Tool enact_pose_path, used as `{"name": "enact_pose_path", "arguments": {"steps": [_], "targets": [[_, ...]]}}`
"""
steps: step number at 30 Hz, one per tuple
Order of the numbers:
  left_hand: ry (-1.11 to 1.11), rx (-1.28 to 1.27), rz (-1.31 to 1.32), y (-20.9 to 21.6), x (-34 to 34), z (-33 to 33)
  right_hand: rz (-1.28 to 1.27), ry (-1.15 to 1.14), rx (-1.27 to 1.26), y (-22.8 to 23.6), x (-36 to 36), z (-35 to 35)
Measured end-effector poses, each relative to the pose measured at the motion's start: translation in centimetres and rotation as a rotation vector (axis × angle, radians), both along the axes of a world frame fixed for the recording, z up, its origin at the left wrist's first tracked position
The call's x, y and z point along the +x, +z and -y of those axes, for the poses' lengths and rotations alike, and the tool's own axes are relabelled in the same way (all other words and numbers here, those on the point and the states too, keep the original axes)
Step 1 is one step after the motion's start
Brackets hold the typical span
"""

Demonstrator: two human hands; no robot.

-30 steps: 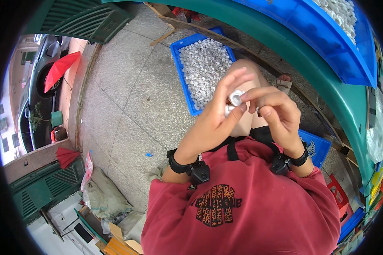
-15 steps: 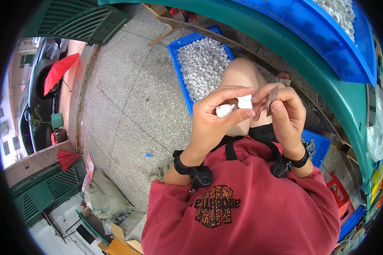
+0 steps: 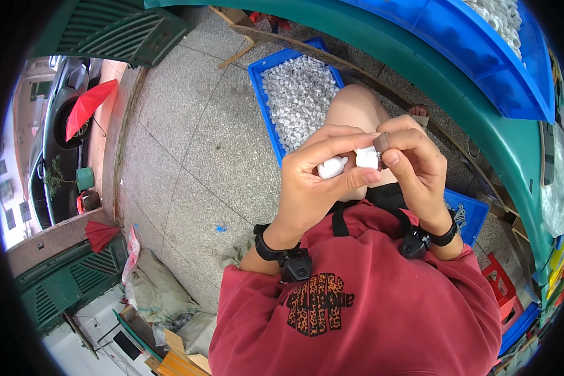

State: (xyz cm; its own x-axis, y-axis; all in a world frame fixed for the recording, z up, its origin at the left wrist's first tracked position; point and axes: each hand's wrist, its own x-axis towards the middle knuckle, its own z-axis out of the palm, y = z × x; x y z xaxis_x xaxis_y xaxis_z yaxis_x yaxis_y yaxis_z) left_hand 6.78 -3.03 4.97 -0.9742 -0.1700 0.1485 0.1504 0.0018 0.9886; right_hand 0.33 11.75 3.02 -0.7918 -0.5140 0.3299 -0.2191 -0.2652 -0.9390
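My left hand is closed, pinching a small white plastic-looking piece between thumb and fingertips. A second rounded white piece sits in the curl of the same hand. My right hand grips a thin, flat brownish blade-like strip between thumb and fingers. The strip's lower end meets the right side of the pinched white piece. Both hands are close together above my bare knee. What the strip is exactly cannot be made out.
A blue crate full of small white pieces stands on the floor beyond my left hand. A blue tub with more white pieces rests on the green table. Another blue crate is by my right wrist. Sacks lie at lower left.
My right hand has moved left, bringing the strip from just apart to against the white piece. The strip has turned in the fingers. The left hand has barely shifted.
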Motion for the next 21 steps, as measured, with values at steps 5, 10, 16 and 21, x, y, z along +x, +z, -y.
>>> {"name": "enact_pose_path", "arguments": {"steps": [5, 10, 16, 21], "targets": [[0.011, -0.034, -0.033, -0.2, -0.1, 0.1, -0.06, -0.009, 0.064, 0.1, -0.2, -0.1], [-0.036, -0.018, 0.02, 0.0, 0.1, 0.5, -0.046, 0.146, 0.161, 1.0, -1.3, -1.1], [0.023, 0.012, 0.014, -0.4, -0.2, 0.1, 0.022, 0.011, -0.149, -0.2, 0.0, -0.4], [0.003, 0.301, 0.174, -0.4, -0.1, -0.3, -0.14, -0.072, -0.126, -0.5, 0.5, 0.1]]}}
